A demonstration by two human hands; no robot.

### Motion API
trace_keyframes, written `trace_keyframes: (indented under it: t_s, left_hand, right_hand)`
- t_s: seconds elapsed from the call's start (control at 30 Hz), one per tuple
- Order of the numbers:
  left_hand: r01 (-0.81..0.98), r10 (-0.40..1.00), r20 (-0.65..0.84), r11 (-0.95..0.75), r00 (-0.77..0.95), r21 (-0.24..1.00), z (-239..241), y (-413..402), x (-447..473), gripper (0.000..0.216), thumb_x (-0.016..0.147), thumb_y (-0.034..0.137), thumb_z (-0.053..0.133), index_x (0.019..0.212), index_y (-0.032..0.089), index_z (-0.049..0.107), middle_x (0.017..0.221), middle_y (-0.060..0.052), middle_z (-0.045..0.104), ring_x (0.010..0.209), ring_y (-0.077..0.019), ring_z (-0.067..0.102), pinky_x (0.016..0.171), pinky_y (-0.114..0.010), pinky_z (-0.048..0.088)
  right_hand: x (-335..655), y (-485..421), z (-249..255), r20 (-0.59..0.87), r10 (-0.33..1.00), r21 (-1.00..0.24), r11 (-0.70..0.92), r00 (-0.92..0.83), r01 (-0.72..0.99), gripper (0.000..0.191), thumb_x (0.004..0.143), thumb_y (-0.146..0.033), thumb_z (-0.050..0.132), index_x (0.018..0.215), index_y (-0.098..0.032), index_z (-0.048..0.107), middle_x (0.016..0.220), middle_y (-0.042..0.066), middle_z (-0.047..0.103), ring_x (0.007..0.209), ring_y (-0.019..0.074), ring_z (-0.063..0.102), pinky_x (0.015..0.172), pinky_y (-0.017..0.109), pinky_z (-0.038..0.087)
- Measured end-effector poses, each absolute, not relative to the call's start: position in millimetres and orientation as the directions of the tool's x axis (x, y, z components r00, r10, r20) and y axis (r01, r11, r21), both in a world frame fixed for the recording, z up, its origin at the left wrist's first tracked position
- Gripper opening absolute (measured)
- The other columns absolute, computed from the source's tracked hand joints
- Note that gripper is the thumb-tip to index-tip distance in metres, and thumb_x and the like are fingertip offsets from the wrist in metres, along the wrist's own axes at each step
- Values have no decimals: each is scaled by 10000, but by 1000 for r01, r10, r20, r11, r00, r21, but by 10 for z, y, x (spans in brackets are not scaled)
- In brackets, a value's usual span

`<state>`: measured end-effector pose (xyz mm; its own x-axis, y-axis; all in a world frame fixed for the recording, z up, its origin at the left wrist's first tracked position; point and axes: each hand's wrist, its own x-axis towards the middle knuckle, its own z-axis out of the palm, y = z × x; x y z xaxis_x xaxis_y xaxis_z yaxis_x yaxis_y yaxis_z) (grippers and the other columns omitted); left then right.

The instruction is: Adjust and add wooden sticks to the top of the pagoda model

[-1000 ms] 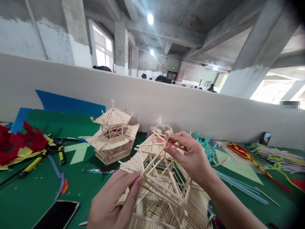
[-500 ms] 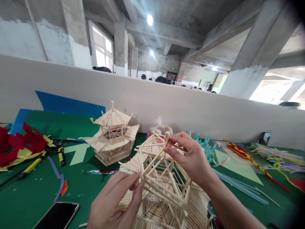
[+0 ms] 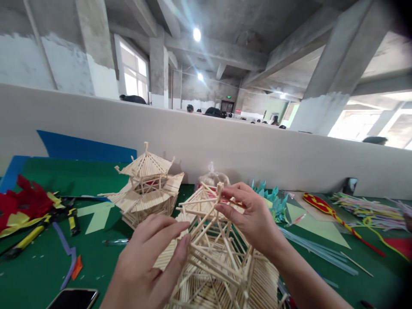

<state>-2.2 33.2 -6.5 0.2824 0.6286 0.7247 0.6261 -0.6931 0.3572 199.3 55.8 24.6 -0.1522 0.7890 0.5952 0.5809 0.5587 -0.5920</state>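
A pagoda frame of thin wooden sticks (image 3: pixel 219 257) stands in front of me on the green table. My left hand (image 3: pixel 148 262) grips its left side, thumb and fingers closed on the roof sticks. My right hand (image 3: pixel 251 219) pinches sticks near the top of the frame, fingers curled. A finished stick pagoda (image 3: pixel 146 186) stands behind and to the left, apart from both hands.
Yellow-handled pliers (image 3: pixel 38 225) and red and yellow paper scraps (image 3: pixel 19 204) lie at the left. A black phone (image 3: pixel 74 298) lies at the bottom left. A clear bag (image 3: pixel 212 177), teal paper (image 3: pixel 272 198), a red ribbon (image 3: pixel 325 208) and coloured strips (image 3: pixel 367 206) lie right, before a white partition (image 3: pixel 257 150).
My left hand has slid up and spread over the frame's left side. The view has tilted slightly, so the table things sit lower. My right hand stays on the top sticks.
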Motion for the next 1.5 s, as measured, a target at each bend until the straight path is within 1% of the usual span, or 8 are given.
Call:
trace_keyframes:
  t_s: [0.17, 0.3, 0.4, 0.63, 0.87, 1.2, 1.37, 1.5]
  left_hand:
    - [569, 636, 653, -739, 411, 362, 170, 475, 121, 89, 789, 256, 505, 783, 229, 589, 713, 12, 583, 678, -147, 523, 599, -278, 432]
    - [561, 660, 619, -729, 425, 393, 214, 569, 188, 177, 789, 284, 491, 671, 206, 596, 598, 19, 567, 594, -138, 511, 627, -309, 404]
    - [563, 674, 613, -717, 412, 410, 221, 589, 208, 238, 790, 314, 475, 613, 197, 583, 550, 23, 537, 562, -131, 493, 595, -292, 389]
    - [592, 738, 533, -663, 413, 458, 319, 577, 238, 256, 764, 293, 477, 546, 186, 558, 500, 26, 512, 509, -114, 474, 473, -230, 347]
    - [608, 774, 466, -629, 429, 485, 355, 642, 232, 261, 749, 292, 476, 512, 189, 512, 464, 41, 450, 454, -90, 428, 405, -192, 308]
    - [587, 772, 460, -634, 439, 504, 361, 650, 235, 246, 736, 289, 476, 516, 187, 515, 469, 36, 452, 452, -89, 423, 391, -182, 318]
    - [577, 771, 462, -635, 437, 513, 348, 657, 234, 241, 738, 293, 479, 524, 187, 512, 466, 39, 446, 445, -87, 412, 384, -180, 311]
    - [575, 774, 469, -631, 425, 521, 350, 646, 238, 268, 742, 299, 479, 498, 186, 475, 463, 45, 440, 442, -83, 416, 387, -176, 310]
  right_hand:
    - [1996, 554, 258, 598, 786, -590, 564, -155, 578, 203, 748, -227, 602, 951, -226, 624, 864, 20, 554, 829, 144, 529, 754, 299, 419]
    - [1990, 550, 260, 598, 787, -591, 561, -152, 579, 197, 744, -223, 604, 940, -232, 627, 868, 23, 557, 832, 151, 529, 759, 308, 420]
    - [1988, 550, 263, 599, 787, -593, 561, -149, 578, 188, 743, -226, 605, 928, -243, 630, 857, 22, 558, 825, 157, 530, 753, 316, 423]
    - [2003, 553, 266, 607, 780, -579, 565, -153, 588, 176, 745, -246, 603, 919, -244, 631, 841, 17, 556, 815, 155, 529, 739, 311, 423]
    - [2002, 553, 264, 597, 787, -581, 557, -153, 593, 200, 744, -258, 602, 942, -257, 631, 832, 18, 562, 814, 161, 527, 734, 318, 424]
    - [2006, 565, 263, 591, 791, -568, 545, -156, 616, 199, 753, -284, 593, 947, -252, 623, 842, 20, 554, 821, 163, 523, 737, 318, 420]
    - [1998, 568, 259, 596, 789, -568, 544, -147, 617, 157, 748, -290, 598, 896, -247, 626, 826, 14, 555, 803, 161, 524, 720, 313, 418]
    - [1997, 560, 258, 609, 779, -564, 559, -151, 608, 154, 748, -277, 600, 894, -236, 628, 819, 11, 548, 798, 153, 522, 718, 301, 414]
